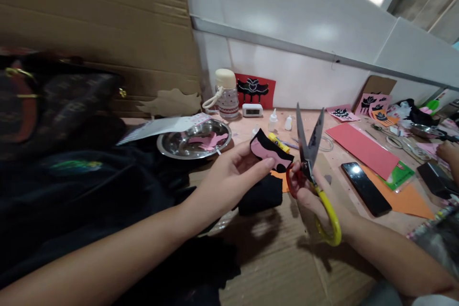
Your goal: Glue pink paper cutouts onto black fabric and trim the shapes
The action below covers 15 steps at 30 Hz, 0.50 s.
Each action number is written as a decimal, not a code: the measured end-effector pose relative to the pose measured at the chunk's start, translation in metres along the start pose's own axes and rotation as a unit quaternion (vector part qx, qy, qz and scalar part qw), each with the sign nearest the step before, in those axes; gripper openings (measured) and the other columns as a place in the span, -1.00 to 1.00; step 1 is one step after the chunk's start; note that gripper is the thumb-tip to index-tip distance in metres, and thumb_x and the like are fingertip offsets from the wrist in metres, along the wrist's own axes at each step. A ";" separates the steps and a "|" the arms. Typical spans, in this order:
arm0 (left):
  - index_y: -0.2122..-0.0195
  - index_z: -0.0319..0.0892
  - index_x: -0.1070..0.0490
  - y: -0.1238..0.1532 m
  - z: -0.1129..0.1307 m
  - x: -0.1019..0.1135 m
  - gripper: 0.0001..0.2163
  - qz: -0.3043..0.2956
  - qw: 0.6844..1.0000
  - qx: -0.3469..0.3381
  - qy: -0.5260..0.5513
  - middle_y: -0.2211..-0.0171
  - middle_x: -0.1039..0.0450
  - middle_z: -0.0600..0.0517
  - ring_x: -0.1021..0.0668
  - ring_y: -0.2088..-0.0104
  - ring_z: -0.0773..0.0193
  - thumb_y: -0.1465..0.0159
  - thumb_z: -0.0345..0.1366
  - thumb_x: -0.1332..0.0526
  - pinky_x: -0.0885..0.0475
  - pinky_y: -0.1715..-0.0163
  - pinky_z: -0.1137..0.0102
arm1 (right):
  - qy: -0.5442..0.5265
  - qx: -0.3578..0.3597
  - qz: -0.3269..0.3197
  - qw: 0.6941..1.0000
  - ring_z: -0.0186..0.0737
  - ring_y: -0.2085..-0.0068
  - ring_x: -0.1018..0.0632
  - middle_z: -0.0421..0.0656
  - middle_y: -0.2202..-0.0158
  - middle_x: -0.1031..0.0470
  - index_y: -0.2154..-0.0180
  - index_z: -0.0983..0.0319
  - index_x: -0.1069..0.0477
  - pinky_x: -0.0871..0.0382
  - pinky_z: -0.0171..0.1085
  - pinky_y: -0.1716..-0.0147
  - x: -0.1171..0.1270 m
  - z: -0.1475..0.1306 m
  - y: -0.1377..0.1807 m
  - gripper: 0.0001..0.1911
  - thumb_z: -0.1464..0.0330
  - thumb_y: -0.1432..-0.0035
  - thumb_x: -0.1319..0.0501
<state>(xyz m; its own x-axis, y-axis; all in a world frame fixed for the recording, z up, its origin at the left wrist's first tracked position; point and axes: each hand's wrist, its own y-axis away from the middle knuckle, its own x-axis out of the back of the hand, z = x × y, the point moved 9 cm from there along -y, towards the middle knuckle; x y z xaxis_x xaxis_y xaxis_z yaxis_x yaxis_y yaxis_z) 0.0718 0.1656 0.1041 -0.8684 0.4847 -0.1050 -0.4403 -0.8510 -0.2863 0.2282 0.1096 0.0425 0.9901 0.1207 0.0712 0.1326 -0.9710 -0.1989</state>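
Observation:
My left hand pinches a small cut-out of pink and black paper between thumb and fingers, held above the cardboard work surface. My right hand grips a pair of scissors with red and yellow handles; the blades point upward and stand slightly apart, just right of the paper piece. A black scrap lies under my left hand's fingers. An orange scrap shows between the two hands.
A steel bowl with pink scraps sits behind my left hand. A bottle, small clock, glue bottles, black phone, pink sheet and orange sheet lie about. Another person's hand works at far right. A cardboard wall rises at left.

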 end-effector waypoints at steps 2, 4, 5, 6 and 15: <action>0.35 -0.12 -0.54 0.001 0.005 0.002 -0.86 0.017 1.000 -0.014 -0.004 0.28 -0.68 0.06 -0.67 0.20 0.26 -0.25 -0.21 -0.43 -0.57 0.10 0.46 | -0.010 0.017 0.010 1.000 -0.17 0.17 -0.51 -0.14 0.15 -0.41 -0.02 0.05 -0.38 -0.53 -0.21 0.14 0.000 0.001 -0.001 -0.60 0.02 -0.28 -0.37; 0.36 -0.11 -0.53 0.002 0.002 -0.001 -0.87 0.016 1.000 -0.016 -0.002 0.30 -0.68 0.08 -0.67 0.19 0.27 -0.26 -0.22 -0.41 -0.57 0.09 0.47 | -0.025 0.050 0.034 0.998 -0.17 0.15 -0.52 -0.15 0.14 -0.43 -0.05 0.04 -0.38 -0.53 -0.20 0.09 0.002 -0.004 -0.002 -0.61 0.04 -0.30 -0.36; 0.36 -0.11 -0.53 0.003 -0.002 -0.004 -0.87 0.010 1.000 -0.013 0.000 0.30 -0.68 0.08 -0.67 0.19 0.27 -0.26 -0.22 -0.41 -0.56 0.09 0.47 | -0.028 0.067 0.045 0.996 -0.17 0.13 -0.52 -0.16 0.14 -0.44 -0.05 0.04 -0.37 -0.52 -0.18 0.06 0.003 -0.008 -0.003 -0.61 0.07 -0.30 -0.36; 0.34 -0.11 -0.54 0.004 -0.008 -0.007 -0.88 0.001 1.000 -0.006 0.002 0.29 -0.69 0.07 -0.67 0.18 0.27 -0.27 -0.22 -0.40 -0.56 0.08 0.46 | -0.026 0.082 0.055 0.995 -0.16 0.12 -0.53 -0.17 0.15 -0.45 -0.04 0.04 -0.36 -0.52 -0.15 0.03 0.004 -0.012 -0.003 -0.62 0.08 -0.29 -0.37; 0.30 -0.14 -0.58 0.013 -0.050 -0.023 -0.83 -0.047 0.998 0.051 -0.007 0.14 -0.72 -0.04 -0.68 0.05 0.12 -0.26 -0.15 -0.41 -0.52 -0.05 0.29 | 0.058 0.083 0.093 0.991 -0.19 0.14 -0.54 -0.17 0.11 -0.48 0.01 0.04 -0.37 -0.51 -0.19 0.10 0.011 -0.025 0.003 -0.72 0.30 -0.29 -0.36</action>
<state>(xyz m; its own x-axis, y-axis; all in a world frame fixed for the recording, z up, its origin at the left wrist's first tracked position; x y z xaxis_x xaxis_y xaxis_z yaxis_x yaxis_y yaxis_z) 0.0979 0.1534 0.0549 -0.8254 0.5605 -0.0679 -0.5399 -0.8187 -0.1954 0.2381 0.1027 0.0675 0.9877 -0.0906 0.1276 -0.0363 -0.9256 -0.3768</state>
